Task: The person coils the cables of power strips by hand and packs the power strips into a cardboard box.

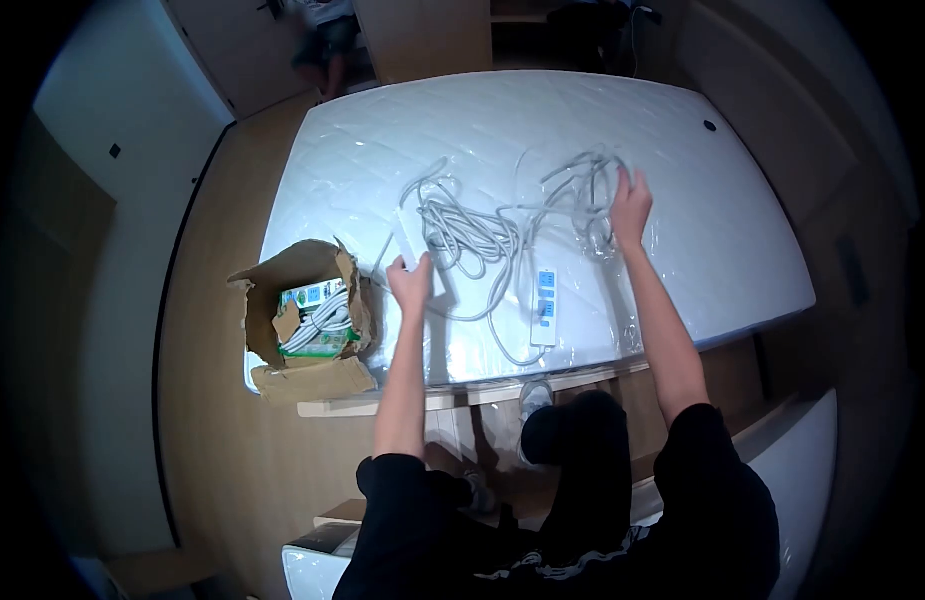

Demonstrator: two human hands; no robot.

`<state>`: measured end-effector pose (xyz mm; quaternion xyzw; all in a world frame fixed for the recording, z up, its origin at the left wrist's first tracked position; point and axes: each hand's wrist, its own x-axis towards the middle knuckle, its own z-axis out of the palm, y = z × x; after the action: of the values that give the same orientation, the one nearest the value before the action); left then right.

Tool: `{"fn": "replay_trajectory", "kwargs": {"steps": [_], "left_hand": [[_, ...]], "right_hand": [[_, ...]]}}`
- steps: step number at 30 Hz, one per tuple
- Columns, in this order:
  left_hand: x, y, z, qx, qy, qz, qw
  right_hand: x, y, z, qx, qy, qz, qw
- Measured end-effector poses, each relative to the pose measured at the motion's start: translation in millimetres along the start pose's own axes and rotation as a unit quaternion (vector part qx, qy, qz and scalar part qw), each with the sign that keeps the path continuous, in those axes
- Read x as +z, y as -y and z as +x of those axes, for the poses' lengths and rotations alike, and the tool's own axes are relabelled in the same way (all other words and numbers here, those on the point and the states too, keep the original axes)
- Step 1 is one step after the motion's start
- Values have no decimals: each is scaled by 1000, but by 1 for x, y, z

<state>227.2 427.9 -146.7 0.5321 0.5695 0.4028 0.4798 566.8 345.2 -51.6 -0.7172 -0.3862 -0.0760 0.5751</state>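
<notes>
My left hand (410, 284) is closed around a white power strip (410, 232) seen nearly edge-on, held above the mattress. My right hand (630, 207) grips part of a loose grey cable (588, 190), whose loops hang beside the fingers and blur slightly. Between the hands, a tangled heap of grey cable (470, 236) lies on the plastic-covered mattress (382, 130). A second power strip (544, 310), white with blue sockets, rests face up nearer to me, its cable leaving the near end.
An open, torn cardboard box (260, 322) stands at the mattress's left corner. Inside are a packaged power strip (314, 294) and a bundled white cable (322, 322). Another person (330, 40) is at the far left. A wooden bed rail (342, 408) runs along the near edge.
</notes>
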Motion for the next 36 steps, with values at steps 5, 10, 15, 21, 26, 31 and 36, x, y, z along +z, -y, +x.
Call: {"fn": "replay_trajectory", "kwargs": {"steps": [5, 10, 15, 21, 26, 31, 36], "left_hand": [[-15, 54, 19, 40, -110, 201, 973], [-20, 84, -22, 10, -93, 279, 956], [-39, 131, -88, 92, -109, 245, 959], [-115, 72, -224, 70, -143, -35, 987], [-210, -138, -297, 304, -288, 18, 908], [-300, -276, -385, 760, -249, -4, 600], [-240, -354, -453, 806, -332, -51, 487]], "right_hand": [[-21, -22, 55, 31, -87, -42, 995], [-8, -121, 30, 129, 80, -187, 971], [34, -85, -79, 137, 75, -290, 944], [54, -24, -196, 186, 340, -310, 868], [38, -33, -207, 165, 298, -342, 876], [24, -73, -192, 84, 201, -211, 953], [-11, -1, -149, 0, 190, -94, 977]]}}
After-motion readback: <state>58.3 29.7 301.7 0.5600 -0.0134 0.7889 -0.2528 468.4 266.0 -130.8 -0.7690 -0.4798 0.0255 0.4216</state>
